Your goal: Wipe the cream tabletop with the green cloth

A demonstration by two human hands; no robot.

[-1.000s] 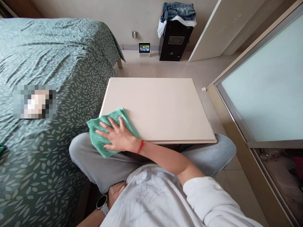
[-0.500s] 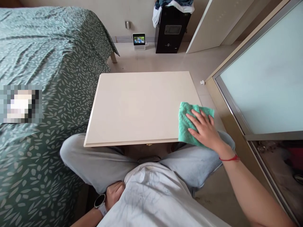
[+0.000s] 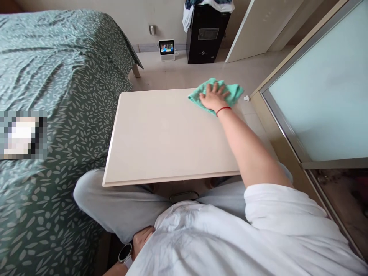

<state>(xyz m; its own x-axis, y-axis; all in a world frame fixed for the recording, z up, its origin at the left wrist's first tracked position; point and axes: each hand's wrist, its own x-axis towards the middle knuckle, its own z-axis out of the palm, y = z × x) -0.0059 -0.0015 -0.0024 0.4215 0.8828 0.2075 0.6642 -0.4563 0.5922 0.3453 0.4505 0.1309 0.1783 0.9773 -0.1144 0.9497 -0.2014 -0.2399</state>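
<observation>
Cloth moving up to the far right corner

Near the lower left of the frame, I'm seeing the left hand (image 3: 142,238) lying curled by the shirt, partly hidden; I'm not managing to tell whether it's gripping anything. Toward the upper right, my right hand (image 3: 214,100) is pressing down, fingers spread, on the green cloth (image 3: 234,92). The cloth is leaving the tabletop's (image 3: 169,134) near right corner, so it's covering the far one instead. Beyond, a small screen (image 3: 166,48) is glowing.

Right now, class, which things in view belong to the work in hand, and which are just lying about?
In use:
right hand
green cloth beneath it
cream tabletop

Lying about:
small lit screen on floor
white scrap
clothes on black cabinet
</observation>
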